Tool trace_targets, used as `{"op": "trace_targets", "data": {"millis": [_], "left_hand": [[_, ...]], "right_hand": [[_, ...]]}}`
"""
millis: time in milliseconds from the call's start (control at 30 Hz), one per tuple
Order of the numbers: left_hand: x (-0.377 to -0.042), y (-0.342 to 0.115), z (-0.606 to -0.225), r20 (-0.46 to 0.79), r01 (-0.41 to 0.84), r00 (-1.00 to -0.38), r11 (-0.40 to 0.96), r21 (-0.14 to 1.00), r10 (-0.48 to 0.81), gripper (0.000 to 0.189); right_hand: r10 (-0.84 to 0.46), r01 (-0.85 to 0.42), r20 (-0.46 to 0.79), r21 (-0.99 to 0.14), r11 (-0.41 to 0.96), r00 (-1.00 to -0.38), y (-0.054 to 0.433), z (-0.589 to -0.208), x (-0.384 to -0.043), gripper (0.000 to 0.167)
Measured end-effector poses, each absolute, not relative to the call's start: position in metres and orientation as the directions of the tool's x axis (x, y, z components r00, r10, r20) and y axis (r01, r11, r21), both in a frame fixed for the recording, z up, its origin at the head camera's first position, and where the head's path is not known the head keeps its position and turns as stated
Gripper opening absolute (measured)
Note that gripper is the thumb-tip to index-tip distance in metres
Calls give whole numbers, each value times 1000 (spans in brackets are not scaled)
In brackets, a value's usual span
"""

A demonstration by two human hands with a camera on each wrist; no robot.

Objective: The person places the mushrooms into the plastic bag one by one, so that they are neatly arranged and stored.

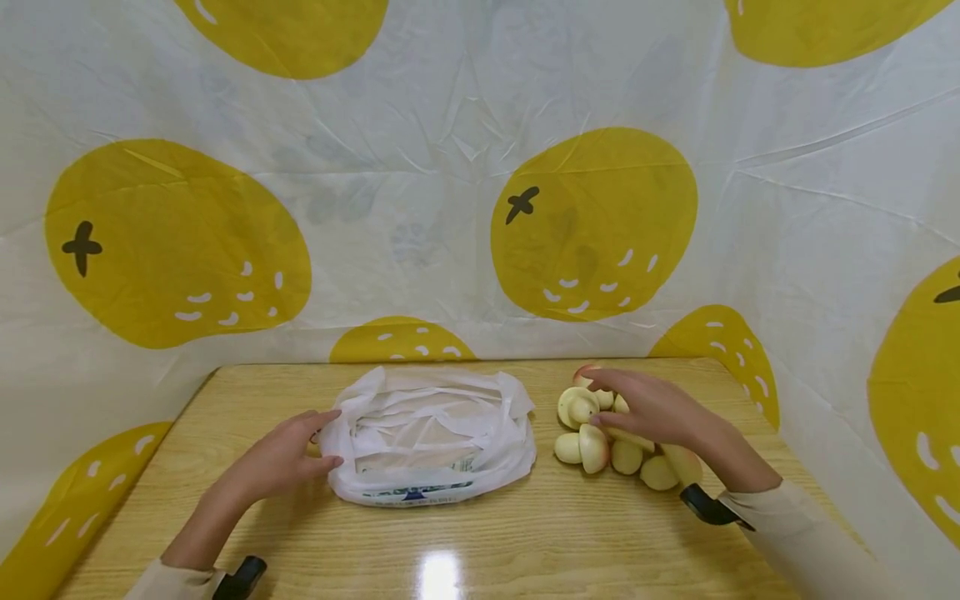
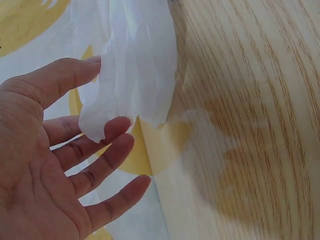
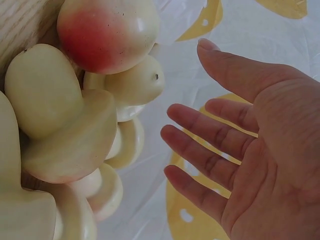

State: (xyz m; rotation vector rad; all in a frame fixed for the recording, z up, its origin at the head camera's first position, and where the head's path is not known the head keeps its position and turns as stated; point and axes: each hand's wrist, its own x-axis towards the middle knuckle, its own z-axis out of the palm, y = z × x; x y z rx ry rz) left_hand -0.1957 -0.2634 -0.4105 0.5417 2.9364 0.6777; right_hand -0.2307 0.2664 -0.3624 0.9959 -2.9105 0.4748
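Note:
A white plastic bag (image 1: 517, 454) with green and blue print lies on the wooden table, its mouth spread wide. My left hand (image 1: 288, 457) is at the bag's left edge, thumb and fingers spread apart. In the left wrist view, the bag's edge (image 2: 142, 60) hangs between the thumb and the loosely bent fingers. To the right sits a heap of pale toy mushrooms (image 1: 594, 450), some with a reddish blush. Over it my right hand (image 1: 660, 408) hovers with fingers extended and nothing held. The right wrist view has a red-tinted cap (image 3: 107, 35) at the top of the heap.
The wooden table (image 1: 525, 542) meets a white cloth (image 1: 420, 233) printed with yellow fruit, which hangs behind and along both sides. Dark bands (image 1: 243, 577) sit on both wrists. A bright light reflection shows at the table's front.

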Motion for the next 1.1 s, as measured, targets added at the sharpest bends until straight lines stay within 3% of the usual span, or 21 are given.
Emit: {"op": "trace_targets", "data": {"millis": [400,833,1100], "left_hand": [[-201,-271,-415,42,318,-935,782,535,352,72],[-206,-282,-419,-11,242,-937,672,700,349,76],[-206,-286,-419,-38,206,-939,646,735,343,75]], "right_hand": [[-587,-581,73,-285,763,-807,263,-366,-243,62],[-578,-560,46,-322,764,-815,265,-369,-246,61],[-569,-545,36,-342,765,-821,265,-373,-251,58]]}}
